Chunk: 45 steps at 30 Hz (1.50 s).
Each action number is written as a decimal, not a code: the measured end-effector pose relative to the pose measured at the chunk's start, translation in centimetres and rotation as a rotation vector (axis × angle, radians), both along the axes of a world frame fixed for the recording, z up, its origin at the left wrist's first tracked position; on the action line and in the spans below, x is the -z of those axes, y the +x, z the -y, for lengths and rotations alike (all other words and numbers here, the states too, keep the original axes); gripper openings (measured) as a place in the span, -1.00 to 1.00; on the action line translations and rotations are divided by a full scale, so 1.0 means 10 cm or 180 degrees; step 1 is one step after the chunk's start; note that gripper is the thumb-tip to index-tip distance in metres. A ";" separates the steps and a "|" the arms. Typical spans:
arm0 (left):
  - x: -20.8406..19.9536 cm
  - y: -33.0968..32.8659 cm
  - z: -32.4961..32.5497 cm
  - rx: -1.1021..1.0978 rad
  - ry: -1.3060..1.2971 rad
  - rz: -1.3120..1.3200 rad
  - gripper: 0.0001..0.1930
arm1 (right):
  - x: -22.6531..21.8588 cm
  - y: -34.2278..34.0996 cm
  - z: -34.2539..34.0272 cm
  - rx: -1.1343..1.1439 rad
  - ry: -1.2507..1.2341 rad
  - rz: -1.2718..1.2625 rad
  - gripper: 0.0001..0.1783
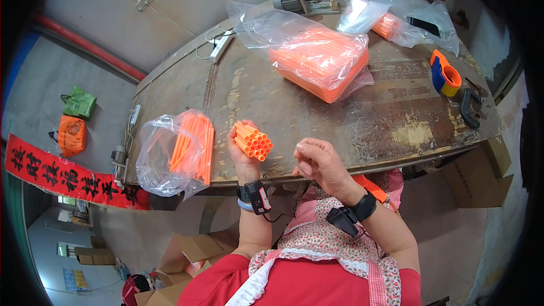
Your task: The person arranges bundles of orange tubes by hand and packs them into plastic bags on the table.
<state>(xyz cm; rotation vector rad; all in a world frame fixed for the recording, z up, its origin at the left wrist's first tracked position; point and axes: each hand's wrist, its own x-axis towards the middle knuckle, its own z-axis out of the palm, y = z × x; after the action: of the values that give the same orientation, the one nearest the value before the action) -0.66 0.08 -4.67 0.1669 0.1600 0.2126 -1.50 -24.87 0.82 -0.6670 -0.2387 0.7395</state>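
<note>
A bundle of orange plastic tubes (pixel 253 141) is gripped in my left hand (pixel 242 157), their hollow round ends turned toward me. My right hand (pixel 322 163) hovers just to the right, above the table's near edge. Its fingers are curled in, and nothing shows between them. Left of the bundle, a clear plastic bag (pixel 158 161) lies on the table with more orange tubes (pixel 195 141) partly inside it. Farther back sits a large clear bag (pixel 255 25) packed with a big stack of orange tubes (pixel 317 59).
The worn wooden table (pixel 238 90) also carries a tape dispenser (pixel 445 76), a dark clamp (pixel 470 107), a power strip (pixel 222 47) and a small motor (pixel 292 1). Another bag of tubes (pixel 387 25) and a phone (pixel 424 26) lie back right. Cardboard boxes (pixel 198 249) stand below.
</note>
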 end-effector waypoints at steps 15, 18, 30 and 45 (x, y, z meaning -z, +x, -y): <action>-0.16 -0.12 0.24 -0.0787 0.1473 -0.0308 -0.72 | -0.14 -0.03 -0.29 0.2364 -0.1457 0.3175 -0.67; -0.20 -0.12 0.28 -0.0945 0.1395 -0.0428 -0.71 | -0.13 0.00 -0.31 0.2581 -0.1519 0.3407 -0.61; -0.18 -0.15 0.25 -0.0996 0.1293 -0.0322 -0.72 | -0.17 0.04 -0.31 0.2722 -0.1901 0.3611 -0.66; 0.05 -0.11 0.03 -0.0478 0.1039 -0.0499 -0.72 | 0.21 0.21 -0.27 0.1549 -0.0037 0.0623 -0.79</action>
<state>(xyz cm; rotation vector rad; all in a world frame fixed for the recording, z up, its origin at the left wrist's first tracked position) -1.77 -0.26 -5.13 0.4977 0.2939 0.3753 0.56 -22.17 -1.29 -0.7720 -0.2384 0.2096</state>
